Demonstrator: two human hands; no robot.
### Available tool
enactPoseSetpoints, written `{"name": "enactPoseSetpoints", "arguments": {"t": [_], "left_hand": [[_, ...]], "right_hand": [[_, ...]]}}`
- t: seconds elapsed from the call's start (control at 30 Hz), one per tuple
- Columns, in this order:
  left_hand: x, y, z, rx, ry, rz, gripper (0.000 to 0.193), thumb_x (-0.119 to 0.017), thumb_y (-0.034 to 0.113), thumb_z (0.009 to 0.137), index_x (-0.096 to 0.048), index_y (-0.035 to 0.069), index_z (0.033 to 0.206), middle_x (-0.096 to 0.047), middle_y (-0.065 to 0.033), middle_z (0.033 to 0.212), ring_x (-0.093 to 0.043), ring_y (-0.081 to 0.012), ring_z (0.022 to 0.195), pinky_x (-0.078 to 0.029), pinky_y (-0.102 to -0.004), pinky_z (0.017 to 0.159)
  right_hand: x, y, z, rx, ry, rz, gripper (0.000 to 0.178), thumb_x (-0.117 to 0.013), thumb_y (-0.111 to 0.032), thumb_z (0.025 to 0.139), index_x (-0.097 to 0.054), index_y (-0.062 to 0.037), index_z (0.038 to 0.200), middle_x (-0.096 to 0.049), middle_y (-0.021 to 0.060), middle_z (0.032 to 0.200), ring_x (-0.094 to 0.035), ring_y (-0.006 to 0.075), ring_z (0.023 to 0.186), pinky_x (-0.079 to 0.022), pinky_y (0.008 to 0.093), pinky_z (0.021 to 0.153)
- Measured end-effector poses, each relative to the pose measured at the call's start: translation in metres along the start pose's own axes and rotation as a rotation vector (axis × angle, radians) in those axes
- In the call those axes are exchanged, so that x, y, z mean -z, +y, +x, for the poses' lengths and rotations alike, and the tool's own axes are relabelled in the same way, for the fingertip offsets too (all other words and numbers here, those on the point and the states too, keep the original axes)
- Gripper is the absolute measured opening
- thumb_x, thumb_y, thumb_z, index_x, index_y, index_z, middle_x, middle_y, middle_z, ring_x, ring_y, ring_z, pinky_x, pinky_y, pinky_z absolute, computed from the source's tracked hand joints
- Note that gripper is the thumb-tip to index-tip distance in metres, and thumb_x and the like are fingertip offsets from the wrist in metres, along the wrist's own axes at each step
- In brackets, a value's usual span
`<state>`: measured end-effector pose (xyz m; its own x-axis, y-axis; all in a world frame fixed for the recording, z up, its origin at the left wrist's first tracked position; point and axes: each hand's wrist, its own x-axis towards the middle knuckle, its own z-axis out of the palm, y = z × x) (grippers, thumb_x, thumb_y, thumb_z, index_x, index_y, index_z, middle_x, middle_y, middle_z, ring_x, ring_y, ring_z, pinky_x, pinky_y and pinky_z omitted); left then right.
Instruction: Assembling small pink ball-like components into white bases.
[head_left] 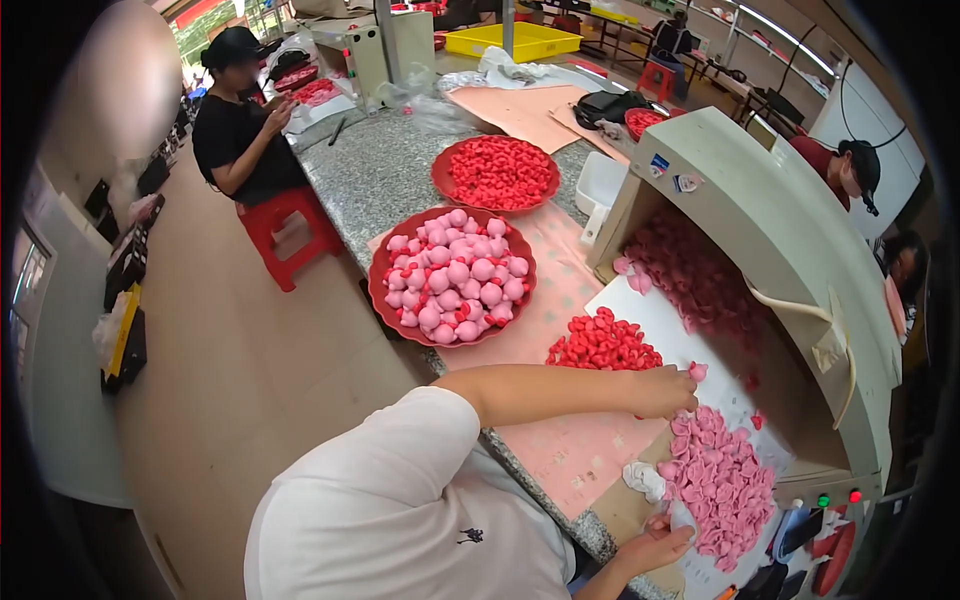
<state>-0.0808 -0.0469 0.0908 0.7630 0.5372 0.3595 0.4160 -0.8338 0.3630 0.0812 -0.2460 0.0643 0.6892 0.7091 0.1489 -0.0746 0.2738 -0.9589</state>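
My left hand [662,391] reaches across the worktop with its fingers closed. At its fingertips is a small round pink piece with a red tip [697,371]. Beside that hand lies a heap of small glossy red parts [603,342]. My right hand [652,548], lower down, is closed on a small whitish piece [683,519], possibly cloth; its kind is unclear. Just beyond it spreads a pile of flat, curled pink parts [718,485]. A crumpled white cloth [645,480] lies between my hands.
A red bowl [377,290] holds round pink pieces; another red bowl [437,186] holds red parts. To the right stands a pale hooded machine [800,200] with pink parts inside. A white container [600,183] is beside it. A person [240,125] sits at the far left.
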Motion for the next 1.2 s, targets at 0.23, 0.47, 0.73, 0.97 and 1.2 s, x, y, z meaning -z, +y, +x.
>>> {"name": "enactPoseSetpoints", "arguments": {"t": [0.23, 0.47, 0.73, 0.97, 1.2], "left_hand": [[0.056, 0.027, -0.024, 0.206, 0.206, -0.89, 0.025, -0.064, 0.018, 0.085, -0.062, 0.007, 0.107, -0.059, -0.0071, 0.093, -0.057, -0.0155, 0.086, -0.047, -0.0321, 0.073], [0.051, 0.043, -0.094, 0.467, 0.209, -1.757, 0.048, -0.062, 0.016, 0.089, -0.044, 0.01, 0.133, -0.056, 0.003, 0.106, -0.054, -0.0067, 0.09, -0.047, -0.0257, 0.078], [0.004, 0.027, -0.088, 0.557, 0.16, -1.889, 0.054, -0.063, 0.012, 0.088, -0.039, 0.01, 0.137, -0.048, 0.0003, 0.13, -0.054, -0.0051, 0.09, -0.048, -0.0257, 0.079], [-0.056, -0.014, -0.016, 0.513, 0.194, -1.494, 0.052, -0.058, 0.002, 0.088, -0.038, 0.007, 0.136, -0.044, -0.0061, 0.135, -0.055, -0.0136, 0.106, -0.052, -0.0299, 0.08], [-0.088, -0.016, 0.016, 0.597, 0.185, -1.489, 0.053, -0.06, -0.002, 0.086, -0.039, 0.006, 0.135, -0.046, -0.0079, 0.132, -0.054, -0.0162, 0.11, -0.052, -0.0311, 0.084]], "right_hand": [[-0.015, -0.002, 0.006, 0.077, -0.051, 0.02, 0.048, -0.046, -0.044, 0.095, -0.045, -0.0034, 0.071, -0.042, 0.0018, 0.062, -0.039, 0.0113, 0.055, -0.032, 0.0246, 0.054], [-0.027, -0.019, -0.011, 0.025, -0.048, 0.001, 0.047, -0.044, -0.044, 0.096, -0.047, -0.0036, 0.073, -0.042, 0.0013, 0.063, -0.04, 0.011, 0.057, -0.033, 0.0243, 0.055], [-0.032, 0.004, 0.019, 0.034, -0.064, 0.043, 0.042, -0.045, -0.042, 0.096, -0.049, -0.0046, 0.078, -0.043, 0.0007, 0.063, -0.04, 0.0107, 0.058, -0.031, 0.0238, 0.053], [-0.021, 0.063, 0.112, -0.001, -0.094, 0.061, 0.041, -0.044, -0.042, 0.095, -0.048, -0.0035, 0.084, -0.047, 0.0042, 0.063, -0.043, 0.0123, 0.056, -0.035, 0.0258, 0.053], [0.0, 0.091, 0.155, -0.009, -0.118, 0.077, 0.041, -0.045, -0.043, 0.095, -0.045, -0.0029, 0.091, -0.049, 0.0057, 0.068, -0.044, 0.0129, 0.057, -0.038, 0.0276, 0.053]]}}
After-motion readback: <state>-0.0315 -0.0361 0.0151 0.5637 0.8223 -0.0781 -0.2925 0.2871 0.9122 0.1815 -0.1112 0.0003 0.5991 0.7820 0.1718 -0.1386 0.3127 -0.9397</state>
